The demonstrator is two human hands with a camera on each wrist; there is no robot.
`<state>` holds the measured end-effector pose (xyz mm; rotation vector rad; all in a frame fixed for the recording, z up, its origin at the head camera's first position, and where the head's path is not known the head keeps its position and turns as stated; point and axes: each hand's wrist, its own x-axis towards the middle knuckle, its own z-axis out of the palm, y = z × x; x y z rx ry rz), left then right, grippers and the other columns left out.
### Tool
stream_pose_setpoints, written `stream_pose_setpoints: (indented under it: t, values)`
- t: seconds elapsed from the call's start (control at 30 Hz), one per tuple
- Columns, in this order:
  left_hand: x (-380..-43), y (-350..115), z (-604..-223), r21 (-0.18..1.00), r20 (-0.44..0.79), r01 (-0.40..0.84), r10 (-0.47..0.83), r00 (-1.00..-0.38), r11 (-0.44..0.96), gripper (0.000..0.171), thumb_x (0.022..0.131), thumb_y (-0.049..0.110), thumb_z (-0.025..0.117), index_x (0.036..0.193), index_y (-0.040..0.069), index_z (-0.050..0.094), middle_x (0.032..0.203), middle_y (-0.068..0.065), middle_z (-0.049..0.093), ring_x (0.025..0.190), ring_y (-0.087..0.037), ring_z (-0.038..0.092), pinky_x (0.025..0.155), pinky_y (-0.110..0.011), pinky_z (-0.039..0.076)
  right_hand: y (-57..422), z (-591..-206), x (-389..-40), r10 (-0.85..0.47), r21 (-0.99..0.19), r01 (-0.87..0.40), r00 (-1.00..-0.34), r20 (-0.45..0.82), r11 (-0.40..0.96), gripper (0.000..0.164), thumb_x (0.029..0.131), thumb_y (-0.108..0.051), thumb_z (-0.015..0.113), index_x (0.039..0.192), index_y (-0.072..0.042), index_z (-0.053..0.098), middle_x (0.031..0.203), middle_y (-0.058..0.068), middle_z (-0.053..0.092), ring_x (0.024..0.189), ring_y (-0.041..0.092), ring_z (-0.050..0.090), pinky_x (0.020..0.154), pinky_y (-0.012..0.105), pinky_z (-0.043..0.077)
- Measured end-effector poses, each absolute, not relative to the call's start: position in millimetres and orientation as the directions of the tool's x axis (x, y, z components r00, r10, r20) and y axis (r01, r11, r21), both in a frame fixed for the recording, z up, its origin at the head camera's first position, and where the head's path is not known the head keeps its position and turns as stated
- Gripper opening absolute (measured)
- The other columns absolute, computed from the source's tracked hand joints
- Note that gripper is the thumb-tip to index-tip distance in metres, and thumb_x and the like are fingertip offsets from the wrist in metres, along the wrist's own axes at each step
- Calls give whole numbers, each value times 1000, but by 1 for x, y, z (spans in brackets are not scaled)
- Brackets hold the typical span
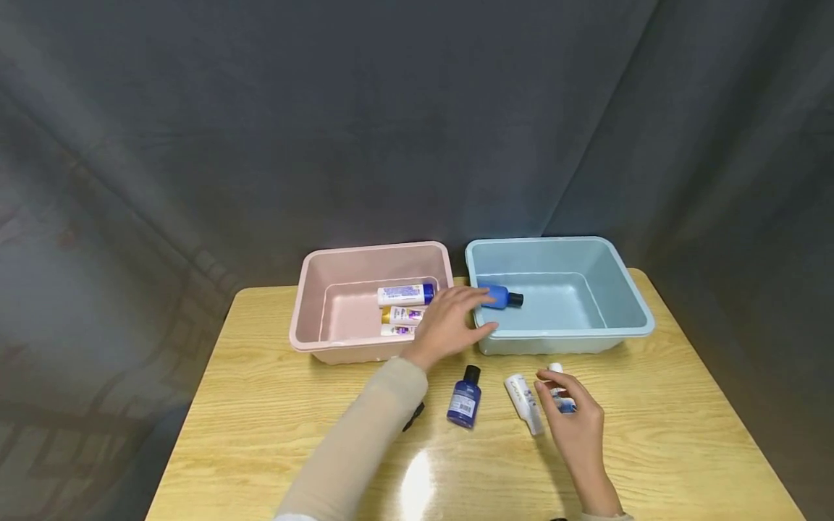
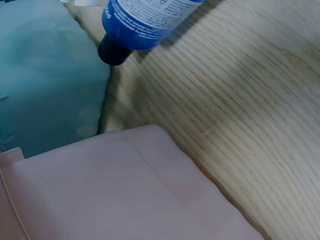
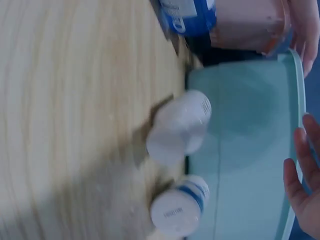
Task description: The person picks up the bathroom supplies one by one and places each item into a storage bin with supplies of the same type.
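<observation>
My left hand [image 1: 449,322] reaches over the left rim of the light blue bin [image 1: 560,344], its fingers spread and holding nothing. Close to its fingertips, a bright blue bottle with a black cap [image 1: 500,297] lies inside that bin. My right hand [image 1: 575,423] hovers above the table with loosely bent fingers and nothing in them. Under and beside it lie a white bottle [image 1: 521,398] and a white-and-blue bottle [image 1: 565,404], partly covered by the hand. A dark blue bottle with a black cap [image 1: 464,401] lies between my two arms.
Left of the blue bin stands a pink bin [image 1: 326,250] with several white tubes and bottles [image 1: 400,294] inside, partly behind my left hand. A small black object [image 1: 415,414] shows beside my left sleeve. Dark curtain [image 1: 417,130] hangs behind the wooden table [image 1: 260,405].
</observation>
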<state>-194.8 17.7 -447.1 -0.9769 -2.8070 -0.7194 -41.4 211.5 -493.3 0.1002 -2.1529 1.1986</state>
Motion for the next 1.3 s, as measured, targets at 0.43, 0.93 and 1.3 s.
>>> stream_pose_setpoints:
  t: [0.43,0.93,1.3]
  values:
    - [-192,18,-446,350,205,601,567,-798,718,53,91,54,64,139,31,57,149,8,47,140,-17,38,122,-43,15,172,-510,-43,229,-758,-353,-808,542,548,32,70,18,78,97,0,73,89,13,73,77,9,64,69,16,49]
    - [-192,16,-445,325,212,603,565,-797,729,50,92,56,62,135,32,59,147,9,50,139,-15,40,121,-42,18,134,-518,-41,367,-893,-73,-895,255,443,35,78,-1,82,111,-5,71,106,8,69,93,27,62,74,33,53]
    - [-193,17,-449,321,222,602,560,-798,731,51,91,58,61,134,31,60,145,9,52,138,-15,41,121,-42,20,113,-532,-44,363,-891,119,-930,55,439,59,83,-17,81,134,-4,55,125,14,61,106,29,59,82,42,53]
